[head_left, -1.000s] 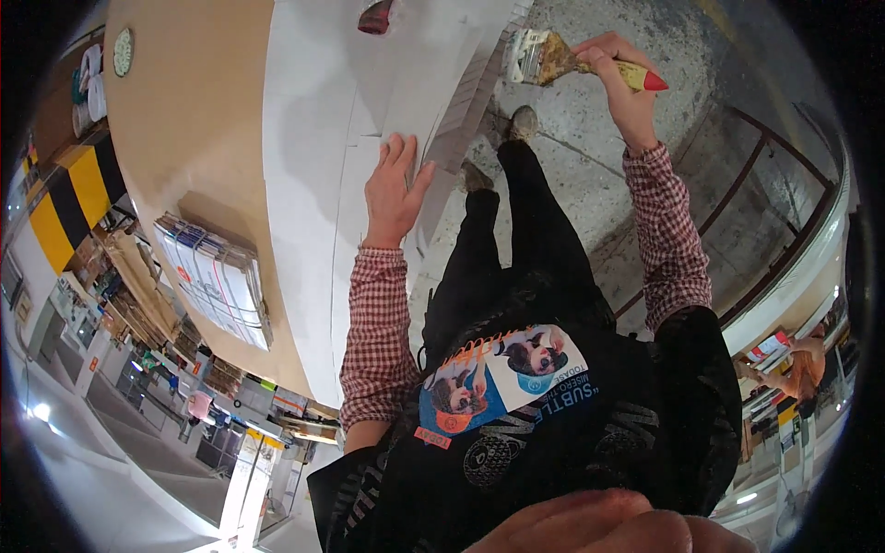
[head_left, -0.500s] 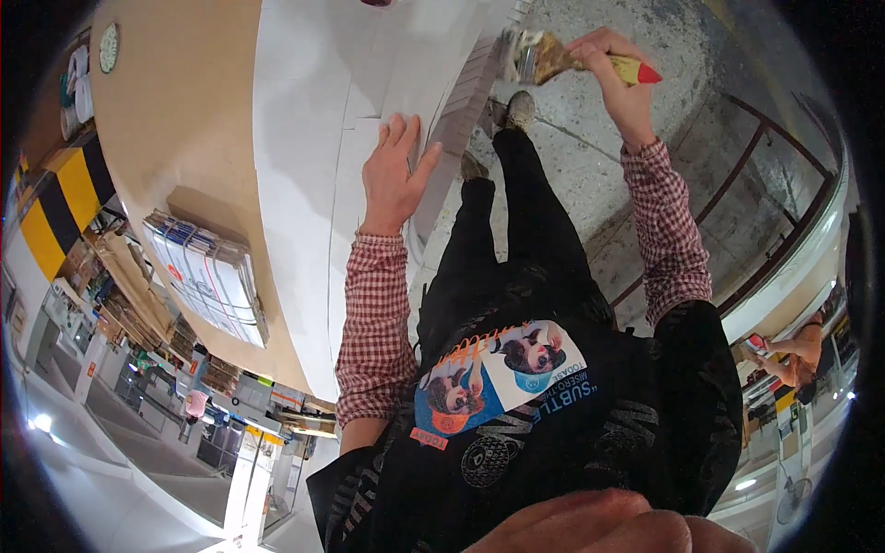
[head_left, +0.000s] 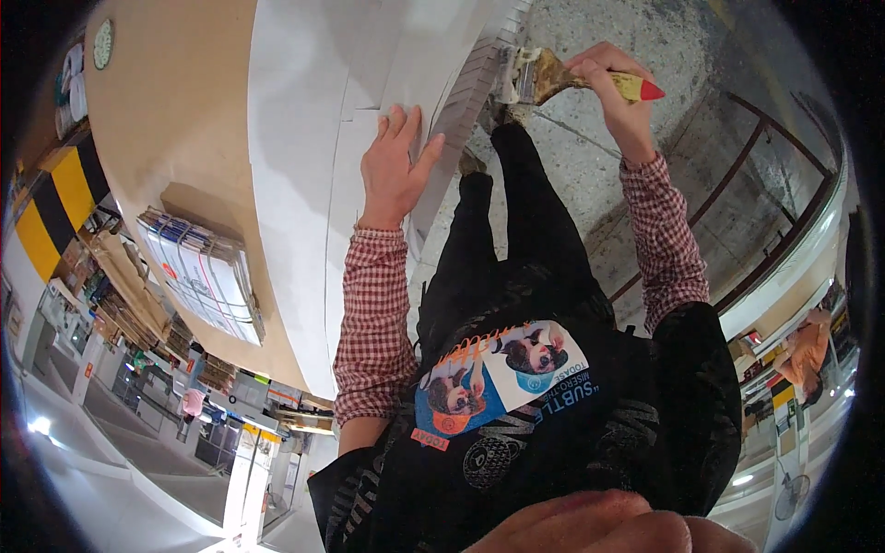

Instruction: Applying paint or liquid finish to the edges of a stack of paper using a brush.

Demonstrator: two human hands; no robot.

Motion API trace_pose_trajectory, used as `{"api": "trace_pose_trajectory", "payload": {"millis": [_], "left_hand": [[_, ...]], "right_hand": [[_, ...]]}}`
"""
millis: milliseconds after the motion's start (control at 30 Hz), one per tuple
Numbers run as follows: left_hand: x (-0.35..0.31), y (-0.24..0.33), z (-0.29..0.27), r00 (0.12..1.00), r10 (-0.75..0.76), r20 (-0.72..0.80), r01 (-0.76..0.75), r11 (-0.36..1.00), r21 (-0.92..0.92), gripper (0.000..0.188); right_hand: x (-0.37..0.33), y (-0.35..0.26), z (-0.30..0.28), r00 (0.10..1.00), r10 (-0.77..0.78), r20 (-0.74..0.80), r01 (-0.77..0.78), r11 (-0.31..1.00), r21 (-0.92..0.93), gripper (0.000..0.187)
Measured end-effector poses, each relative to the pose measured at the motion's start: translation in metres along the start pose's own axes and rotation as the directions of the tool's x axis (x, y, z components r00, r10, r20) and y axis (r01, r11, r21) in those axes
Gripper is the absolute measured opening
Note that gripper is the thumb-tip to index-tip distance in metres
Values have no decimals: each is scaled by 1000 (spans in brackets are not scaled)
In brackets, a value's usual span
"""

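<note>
My right hand (head_left: 616,88) is closed round the handle of a wide paintbrush (head_left: 553,77), a yellow handle with a red end. Its bristles look coated in something whitish and sit at the edge of a stack of paper sheets (head_left: 472,78); whether they touch it I cannot tell. My left hand (head_left: 395,168) lies flat on the white sheets (head_left: 304,120) near that edge, fingers stretched out and thumb apart, holding nothing. The stack's side shows many thin layers.
A tan tabletop (head_left: 175,101) bears a tied bundle of printed sheets (head_left: 203,276) at left. A dark metal frame (head_left: 751,175) stands on the concrete floor (head_left: 608,166) at right. Another person (head_left: 804,355) is at the far right; a yellow-black striped barrier (head_left: 60,198) is far left.
The brush has shifted slightly down and left, its bristle end now lower beside the stack. My left hand stays on the sheets, its fingers moved slightly. The view has shifted a little.
</note>
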State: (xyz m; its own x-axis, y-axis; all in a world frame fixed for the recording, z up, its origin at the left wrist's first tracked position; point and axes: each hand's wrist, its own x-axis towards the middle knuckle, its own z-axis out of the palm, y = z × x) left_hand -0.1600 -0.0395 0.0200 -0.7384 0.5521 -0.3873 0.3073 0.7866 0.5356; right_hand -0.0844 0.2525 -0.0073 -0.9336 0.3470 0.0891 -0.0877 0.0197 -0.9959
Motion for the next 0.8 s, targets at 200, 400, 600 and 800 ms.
{"api": "trace_pose_trajectory", "payload": {"millis": [200, 400, 600, 800], "left_hand": [[0, 1, 1, 1000, -11, 12, 11, 1000, 8, 54], [1, 1, 2, 1000, 10, -15, -10, 999, 36, 55], [2, 3, 0, 1000, 12, -12, -12, 1000, 10, 55], [4, 1, 3, 998, 45, -33, -44, 999, 27, 54]], "right_hand": [[28, -7, -4, 968, -14, -249, -23, 989, -145, 12], [-12, -2, 15, 997, -69, -21, 67, 995, -75, 7], [-1, -13, 11, 985, -89, -149, 64, 984, -164, 10], [-26, 0, 27, 992, -129, 10, 129, 979, -161, 5]]}}
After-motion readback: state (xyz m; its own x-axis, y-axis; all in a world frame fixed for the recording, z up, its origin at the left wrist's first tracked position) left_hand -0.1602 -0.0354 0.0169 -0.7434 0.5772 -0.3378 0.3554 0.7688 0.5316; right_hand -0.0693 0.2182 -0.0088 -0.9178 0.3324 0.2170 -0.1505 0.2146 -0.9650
